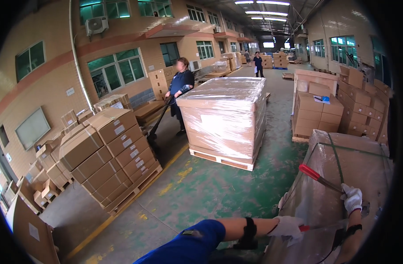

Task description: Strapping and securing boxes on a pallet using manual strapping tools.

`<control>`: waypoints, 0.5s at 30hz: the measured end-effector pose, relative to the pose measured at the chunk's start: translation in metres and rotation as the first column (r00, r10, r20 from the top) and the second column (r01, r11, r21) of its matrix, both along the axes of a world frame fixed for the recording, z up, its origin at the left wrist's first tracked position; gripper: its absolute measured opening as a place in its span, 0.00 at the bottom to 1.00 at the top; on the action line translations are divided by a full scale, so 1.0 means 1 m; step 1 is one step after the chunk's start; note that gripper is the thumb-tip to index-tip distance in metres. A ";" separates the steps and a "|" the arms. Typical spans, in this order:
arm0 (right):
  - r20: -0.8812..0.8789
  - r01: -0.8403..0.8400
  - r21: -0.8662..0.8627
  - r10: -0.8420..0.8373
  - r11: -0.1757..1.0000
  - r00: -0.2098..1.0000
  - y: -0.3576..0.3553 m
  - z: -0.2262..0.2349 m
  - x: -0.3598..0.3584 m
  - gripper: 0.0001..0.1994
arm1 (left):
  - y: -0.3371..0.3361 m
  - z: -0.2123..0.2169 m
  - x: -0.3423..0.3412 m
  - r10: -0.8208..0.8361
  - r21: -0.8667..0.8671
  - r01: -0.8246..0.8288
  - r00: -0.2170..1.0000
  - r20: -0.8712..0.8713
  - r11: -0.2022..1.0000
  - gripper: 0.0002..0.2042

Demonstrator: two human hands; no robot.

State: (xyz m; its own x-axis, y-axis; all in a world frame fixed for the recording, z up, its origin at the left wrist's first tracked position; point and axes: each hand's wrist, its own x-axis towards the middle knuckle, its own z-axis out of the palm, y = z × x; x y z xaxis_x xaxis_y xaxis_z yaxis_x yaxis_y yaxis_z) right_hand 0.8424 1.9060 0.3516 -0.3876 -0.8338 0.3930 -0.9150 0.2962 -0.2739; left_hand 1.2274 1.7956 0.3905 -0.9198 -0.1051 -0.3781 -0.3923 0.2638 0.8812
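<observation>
A large wrapped carton [307, 202] stands at the right, banded with a green strap [336, 154]. Across its top lies a long metal tool with a red-gripped handle [309, 171]. My right hand [352, 198], in a white glove, is closed at the tool's metal end, beside the strap. Lower down, my left hand [287, 227], also gloved, is closed on a second red handle [304, 229]; whether both handles belong to one tool I cannot tell. Clear film shows between my hands. A blue sleeve covers my left upper arm.
A film-wrapped carton [223, 119] sits on a pallet ahead. Beside it a person [181, 86] grips a pallet jack handle [162, 116]. Stacked cartons [109, 154] stand left, more cartons [314, 110] right. Another person [258, 64] stands farther back. A yellow line [122, 204] crosses the floor.
</observation>
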 end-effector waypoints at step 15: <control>-0.120 0.084 0.192 -0.062 0.978 0.991 0.128 0.021 0.189 0.30 | 0.063 -0.011 0.141 -0.178 -0.640 0.056 0.976 -0.128 0.766 0.22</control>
